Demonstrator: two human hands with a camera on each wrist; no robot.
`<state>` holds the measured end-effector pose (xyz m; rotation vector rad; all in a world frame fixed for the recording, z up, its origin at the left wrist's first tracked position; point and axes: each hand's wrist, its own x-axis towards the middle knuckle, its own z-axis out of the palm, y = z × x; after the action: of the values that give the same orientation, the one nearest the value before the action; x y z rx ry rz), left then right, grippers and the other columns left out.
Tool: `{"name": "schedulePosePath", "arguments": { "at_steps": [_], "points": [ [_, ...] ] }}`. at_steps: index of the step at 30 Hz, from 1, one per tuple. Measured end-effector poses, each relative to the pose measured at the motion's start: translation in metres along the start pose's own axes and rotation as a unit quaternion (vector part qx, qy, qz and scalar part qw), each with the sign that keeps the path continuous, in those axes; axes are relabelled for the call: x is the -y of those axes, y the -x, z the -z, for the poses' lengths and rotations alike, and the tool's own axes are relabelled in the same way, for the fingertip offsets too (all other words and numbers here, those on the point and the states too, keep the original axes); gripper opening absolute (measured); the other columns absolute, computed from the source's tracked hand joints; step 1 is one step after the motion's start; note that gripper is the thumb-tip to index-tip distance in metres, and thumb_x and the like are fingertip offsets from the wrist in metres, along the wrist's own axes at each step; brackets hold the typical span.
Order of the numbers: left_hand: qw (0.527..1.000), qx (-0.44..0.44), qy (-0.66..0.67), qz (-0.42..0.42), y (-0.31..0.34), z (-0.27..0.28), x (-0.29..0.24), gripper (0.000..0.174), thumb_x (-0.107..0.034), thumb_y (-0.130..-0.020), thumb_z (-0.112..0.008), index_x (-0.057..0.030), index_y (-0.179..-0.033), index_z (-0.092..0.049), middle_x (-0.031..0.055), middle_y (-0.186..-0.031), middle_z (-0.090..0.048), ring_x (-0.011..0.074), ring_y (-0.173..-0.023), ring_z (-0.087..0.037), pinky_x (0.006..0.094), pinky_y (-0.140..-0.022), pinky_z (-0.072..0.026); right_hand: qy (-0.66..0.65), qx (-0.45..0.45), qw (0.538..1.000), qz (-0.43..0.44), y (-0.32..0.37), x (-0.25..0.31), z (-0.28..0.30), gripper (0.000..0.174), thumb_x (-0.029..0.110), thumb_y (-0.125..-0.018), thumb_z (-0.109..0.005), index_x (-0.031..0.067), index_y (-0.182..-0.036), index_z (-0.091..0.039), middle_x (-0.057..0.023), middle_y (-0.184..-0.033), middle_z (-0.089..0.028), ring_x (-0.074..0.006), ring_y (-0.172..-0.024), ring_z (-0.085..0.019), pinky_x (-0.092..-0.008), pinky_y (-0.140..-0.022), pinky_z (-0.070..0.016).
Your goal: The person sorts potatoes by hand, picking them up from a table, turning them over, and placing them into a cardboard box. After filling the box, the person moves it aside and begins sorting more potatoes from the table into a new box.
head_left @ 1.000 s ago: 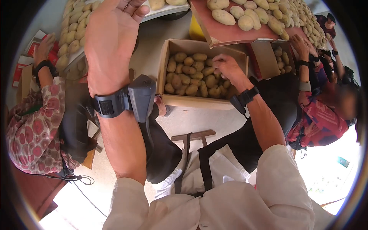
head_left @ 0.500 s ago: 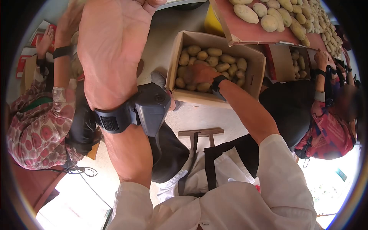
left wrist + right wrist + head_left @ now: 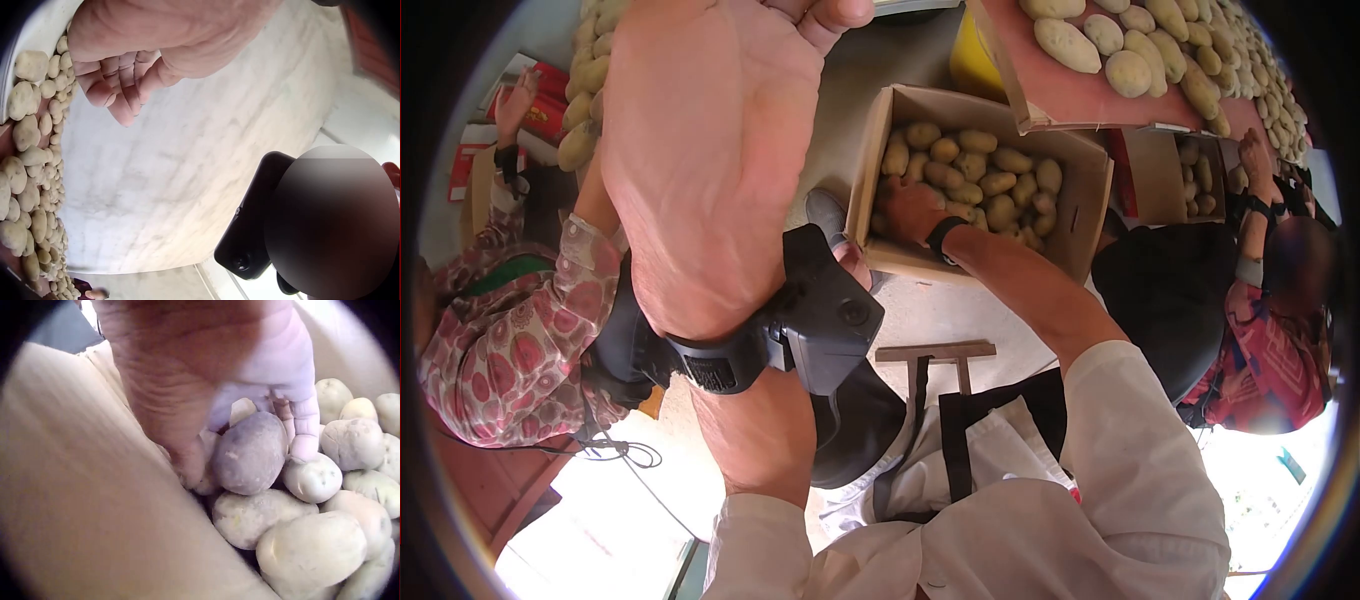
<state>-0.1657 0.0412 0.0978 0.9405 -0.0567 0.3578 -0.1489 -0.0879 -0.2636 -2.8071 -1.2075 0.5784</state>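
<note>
My left hand [image 3: 710, 150] is raised in the head view, palm up, above the floor; the left wrist view shows its fingers [image 3: 119, 87] loosely bent and holding nothing. Down at the left end of a cardboard box [image 3: 1085, 195], my right hand [image 3: 913, 212] reaches among potatoes [image 3: 997, 183]. In the right wrist view, thumb and fingers curl around a darker potato [image 3: 251, 453], and one fingertip touches a paler potato [image 3: 312, 477] beside it. The palm partly hides the potatoes behind.
A red-topped table [image 3: 1090, 85] bearing many potatoes stands behind the box, with a yellow container [image 3: 978, 65] beside it. Other people sit at left and right, one in a patterned sleeve [image 3: 525, 350]. Another potato box [image 3: 1155, 175] is at right. A wooden stool [image 3: 935, 352] shows below.
My right hand has moved from the box's right part down and across to its left end. The left hand appears larger and slightly further right, as the head view has shifted.
</note>
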Motion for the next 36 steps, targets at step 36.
{"name": "schedulePosePath", "arguments": {
  "at_steps": [36],
  "points": [
    [0.994,-0.033,-0.019,0.099,-0.039,0.011,0.004,0.038,-0.02,-0.098,-0.059,0.006,-0.126,-0.057,0.0098,-0.111,-0.062,0.0189,-0.103,-0.06,0.0305,-0.083,-0.0435,-0.569,0.08,0.809,-0.125,0.056,-0.045,0.083,0.078,0.035,-0.075,-0.079,-0.0026,-0.138,-0.054,-0.0215,-0.13,-0.062,-0.0324,-0.122,-0.059,-0.0363,-0.104,-0.0442]
  ]
}}
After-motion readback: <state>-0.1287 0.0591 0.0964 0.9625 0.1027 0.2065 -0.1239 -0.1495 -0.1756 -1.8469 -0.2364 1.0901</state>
